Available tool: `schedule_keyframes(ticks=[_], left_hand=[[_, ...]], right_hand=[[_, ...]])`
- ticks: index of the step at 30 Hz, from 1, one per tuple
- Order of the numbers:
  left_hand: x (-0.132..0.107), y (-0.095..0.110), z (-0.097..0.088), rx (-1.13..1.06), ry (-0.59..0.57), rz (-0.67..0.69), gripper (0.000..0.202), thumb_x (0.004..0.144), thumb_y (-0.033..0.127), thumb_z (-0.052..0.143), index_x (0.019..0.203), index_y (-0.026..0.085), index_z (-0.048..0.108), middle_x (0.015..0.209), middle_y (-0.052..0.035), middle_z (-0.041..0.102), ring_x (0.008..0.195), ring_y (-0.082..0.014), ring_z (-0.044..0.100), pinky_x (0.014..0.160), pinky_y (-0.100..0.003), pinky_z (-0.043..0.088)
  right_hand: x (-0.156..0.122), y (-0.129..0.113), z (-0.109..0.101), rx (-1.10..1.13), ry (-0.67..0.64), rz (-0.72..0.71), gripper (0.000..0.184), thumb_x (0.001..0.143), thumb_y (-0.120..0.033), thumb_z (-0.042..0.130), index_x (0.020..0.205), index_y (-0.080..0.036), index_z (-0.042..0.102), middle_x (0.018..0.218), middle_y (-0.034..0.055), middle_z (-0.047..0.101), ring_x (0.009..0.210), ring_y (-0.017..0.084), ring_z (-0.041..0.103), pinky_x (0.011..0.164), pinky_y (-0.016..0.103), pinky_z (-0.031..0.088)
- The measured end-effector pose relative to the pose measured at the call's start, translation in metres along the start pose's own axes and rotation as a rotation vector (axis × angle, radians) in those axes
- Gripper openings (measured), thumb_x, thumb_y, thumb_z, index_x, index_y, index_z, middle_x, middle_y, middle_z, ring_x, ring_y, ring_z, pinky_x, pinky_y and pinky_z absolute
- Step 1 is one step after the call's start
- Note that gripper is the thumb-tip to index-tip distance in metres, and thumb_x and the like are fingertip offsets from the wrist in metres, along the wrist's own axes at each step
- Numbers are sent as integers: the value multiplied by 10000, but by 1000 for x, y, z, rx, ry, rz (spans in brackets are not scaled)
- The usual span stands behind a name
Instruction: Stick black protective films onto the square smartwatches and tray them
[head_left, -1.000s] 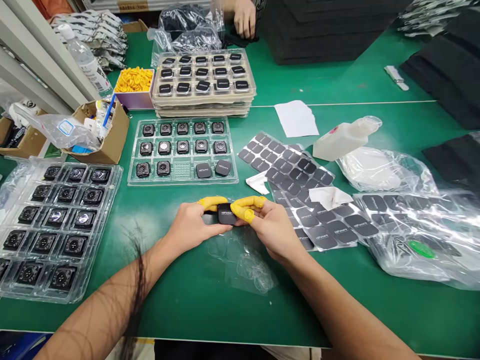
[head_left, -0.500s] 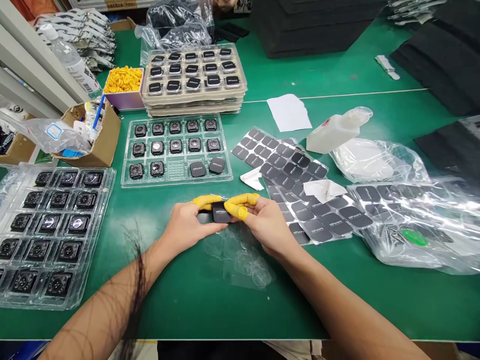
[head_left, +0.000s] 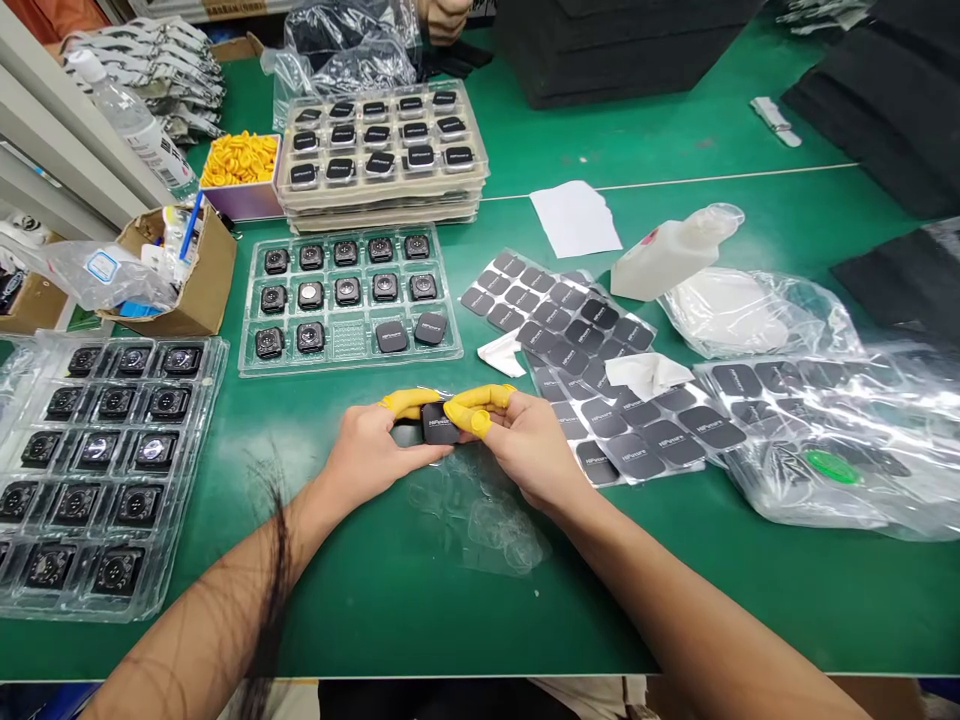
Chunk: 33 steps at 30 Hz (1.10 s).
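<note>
Both my hands meet over the green table near its front middle and pinch one small black square part (head_left: 439,424) with white lettering on its face. My left hand (head_left: 373,452) grips it from the left, a yellow finger cot on its forefinger. My right hand (head_left: 525,447) grips it from the right, with yellow cots on thumb and forefinger. Just behind the hands lies a clear tray (head_left: 349,300) of round-faced black parts, two of them capped with black squares. Sheets of black square stickers (head_left: 592,370) lie to the right of my right hand.
A large clear tray of parts (head_left: 97,450) fills the left. Stacked trays (head_left: 379,150) and a box of yellow finger cots (head_left: 240,165) stand at the back. A white bottle (head_left: 671,260), plastic bags (head_left: 825,440), peeled film (head_left: 487,515) and a cardboard box (head_left: 187,270) surround me. Another person's hand (head_left: 444,18) shows at the far edge.
My hands stay closed on the black part with only slight finger shifts. The view has tilted a little. The other person's hand at the back has moved.
</note>
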<state>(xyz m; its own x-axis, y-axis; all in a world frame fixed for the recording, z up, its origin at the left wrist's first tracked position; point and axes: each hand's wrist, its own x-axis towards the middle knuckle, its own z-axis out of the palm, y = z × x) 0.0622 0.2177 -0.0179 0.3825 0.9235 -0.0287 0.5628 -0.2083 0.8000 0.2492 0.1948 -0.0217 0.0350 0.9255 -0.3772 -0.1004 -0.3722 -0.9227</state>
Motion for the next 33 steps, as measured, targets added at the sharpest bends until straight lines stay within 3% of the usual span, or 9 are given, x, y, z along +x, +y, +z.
schedule_keyframes(ticks=[3, 6, 9, 11, 18, 22, 26, 30, 33], left_hand=[[-1, 0, 0, 6, -3, 5, 474, 697, 354, 846, 1144, 256, 725, 1128, 11, 781, 1063, -238, 732, 997, -355, 566], [-1, 0, 0, -1, -7, 22, 463, 709, 348, 837, 1148, 256, 724, 1118, 10, 783, 1037, -228, 739, 990, -346, 572], [-1, -2, 1, -20, -1, 15, 473, 703, 393, 843, 1141, 254, 730, 1069, 0, 793, 986, -228, 748, 955, -349, 591], [-1, -3, 2, -47, 2, -32, 495, 683, 428, 856, 1126, 242, 735, 1041, -14, 797, 972, -238, 750, 930, -358, 604], [0, -5, 1, -117, -16, 17, 500, 664, 370, 873, 1129, 245, 739, 1058, -5, 796, 966, -231, 752, 930, -343, 592], [0, -4, 1, -99, -30, 27, 494, 692, 346, 855, 1161, 254, 730, 1096, 7, 790, 1008, -221, 746, 957, -325, 576], [0, -4, 1, -118, -66, 57, 452, 702, 334, 845, 1136, 271, 738, 1149, 24, 775, 1085, -216, 723, 1010, -307, 539], [0, -4, -2, -152, -62, 72, 440, 714, 321, 828, 1139, 270, 729, 1153, 36, 771, 1078, -200, 721, 993, -282, 530], [-1, -5, -2, -170, -65, 65, 453, 711, 360, 829, 1139, 250, 728, 1102, 20, 783, 1028, -212, 737, 944, -294, 552]], right_hand=[[-2, 0, 2, -52, -16, -22, 339, 701, -469, 802, 877, -187, 733, 869, 63, 747, 761, 193, 676, 719, 338, 548], [-7, -5, -1, -298, 4, -121, 365, 757, -521, 754, 942, -207, 724, 847, 62, 739, 752, 210, 671, 695, 347, 533], [-11, -14, -10, -674, 211, -316, 460, 798, -557, 721, 1112, -222, 701, 803, 59, 720, 707, 221, 640, 670, 357, 490], [-12, -18, -15, -776, 320, -391, 478, 852, -572, 657, 1179, -224, 678, 744, 47, 694, 652, 210, 611, 659, 360, 467], [-4, -3, -1, -350, -76, -135, 642, 766, -585, 756, 1276, -242, 572, 883, 29, 702, 576, 159, 635, 540, 306, 509], [1, 4, 1, -240, -33, -73, 581, 881, -631, 593, 1284, -216, 545, 716, -28, 654, 538, 154, 641, 563, 305, 548], [-1, 3, 1, -367, -20, -123, 643, 782, -570, 743, 1290, -228, 547, 718, -32, 661, 554, 160, 637, 548, 293, 534], [-5, 5, 5, -462, 14, -103, 487, 911, -579, 574, 1253, -233, 579, 622, -34, 640, 511, 173, 634, 553, 314, 531], [-6, 7, 3, -419, -37, -117, 562, 809, -586, 709, 1231, -233, 596, 701, -27, 658, 493, 154, 599, 481, 293, 501]])
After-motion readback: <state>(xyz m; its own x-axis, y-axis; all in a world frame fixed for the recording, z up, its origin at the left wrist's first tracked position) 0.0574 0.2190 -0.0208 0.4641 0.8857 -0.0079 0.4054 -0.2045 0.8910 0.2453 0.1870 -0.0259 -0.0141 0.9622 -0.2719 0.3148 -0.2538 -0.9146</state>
